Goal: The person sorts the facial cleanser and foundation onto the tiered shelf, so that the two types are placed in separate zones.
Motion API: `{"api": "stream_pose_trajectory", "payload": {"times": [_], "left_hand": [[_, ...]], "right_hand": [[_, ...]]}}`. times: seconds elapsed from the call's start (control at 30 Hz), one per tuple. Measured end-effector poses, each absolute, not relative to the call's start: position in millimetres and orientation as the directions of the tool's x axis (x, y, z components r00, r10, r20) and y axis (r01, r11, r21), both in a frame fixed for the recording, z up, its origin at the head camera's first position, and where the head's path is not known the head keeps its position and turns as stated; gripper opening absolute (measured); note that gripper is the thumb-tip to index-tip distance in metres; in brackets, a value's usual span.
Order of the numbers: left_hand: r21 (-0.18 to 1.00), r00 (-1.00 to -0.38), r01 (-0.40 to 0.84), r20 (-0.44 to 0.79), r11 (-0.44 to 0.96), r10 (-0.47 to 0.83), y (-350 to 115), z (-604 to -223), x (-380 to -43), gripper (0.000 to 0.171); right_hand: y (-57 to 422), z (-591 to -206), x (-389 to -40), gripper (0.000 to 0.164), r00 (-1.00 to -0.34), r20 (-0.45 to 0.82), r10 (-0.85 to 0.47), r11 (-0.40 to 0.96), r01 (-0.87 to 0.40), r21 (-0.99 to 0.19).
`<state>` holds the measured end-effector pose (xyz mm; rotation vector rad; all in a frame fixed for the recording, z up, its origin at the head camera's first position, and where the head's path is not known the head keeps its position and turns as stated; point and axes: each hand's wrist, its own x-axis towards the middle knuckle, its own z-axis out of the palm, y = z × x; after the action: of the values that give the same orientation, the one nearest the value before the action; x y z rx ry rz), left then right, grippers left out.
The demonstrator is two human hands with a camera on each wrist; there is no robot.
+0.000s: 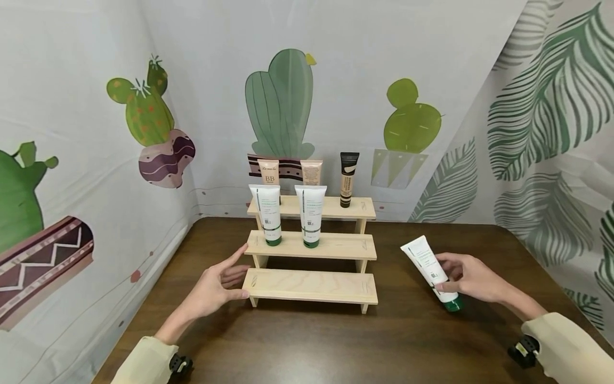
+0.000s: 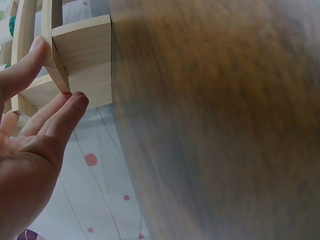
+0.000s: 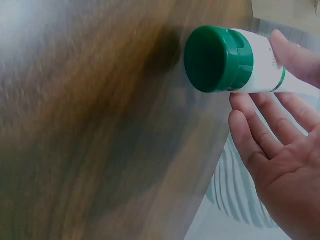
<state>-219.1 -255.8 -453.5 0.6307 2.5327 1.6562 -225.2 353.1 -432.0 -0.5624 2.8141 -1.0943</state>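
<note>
My right hand [image 1: 472, 277] pinches a white squeeze tube [image 1: 428, 268] with a green cap, thumb on one side and fingers on the other. The tube leans with its green cap [image 3: 215, 60] downward, to the right of a three-tier wooden display stand [image 1: 312, 282]. Along the stand's left end, my left hand [image 1: 211, 288] rests its thumb and extended fingers against the wood. Two matching tubes stand cap down on the middle tier, a left tube [image 1: 267, 214] and a right tube [image 1: 311, 216].
On the top tier stand two beige tubes, one marked BB [image 1: 269, 172] and another [image 1: 312, 172], partly hidden by the white tubes. A black-capped tube [image 1: 347, 180] stands at that tier's right. Behind the brown table [image 1: 326, 346] hangs a cactus-print cloth [image 1: 345, 96].
</note>
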Motion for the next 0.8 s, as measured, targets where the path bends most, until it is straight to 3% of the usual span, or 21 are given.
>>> {"api": "stream_pose_trajectory", "payload": {"times": [0.33, 0.8], "left_hand": [[0.885, -0.913, 0.315, 0.183, 0.344, 0.364, -256, -456, -220, 0.107], [0.876, -0.911, 0.324, 0.187, 0.357, 0.368, -256, -455, -220, 0.106]], "right_hand": [[340, -433, -214, 0.075, -0.945, 0.132, -0.298, 0.671, -0.306, -0.675], [309, -420, -203, 0.070, -0.915, 0.315, -0.253, 0.648, -0.402, -0.647]]}}
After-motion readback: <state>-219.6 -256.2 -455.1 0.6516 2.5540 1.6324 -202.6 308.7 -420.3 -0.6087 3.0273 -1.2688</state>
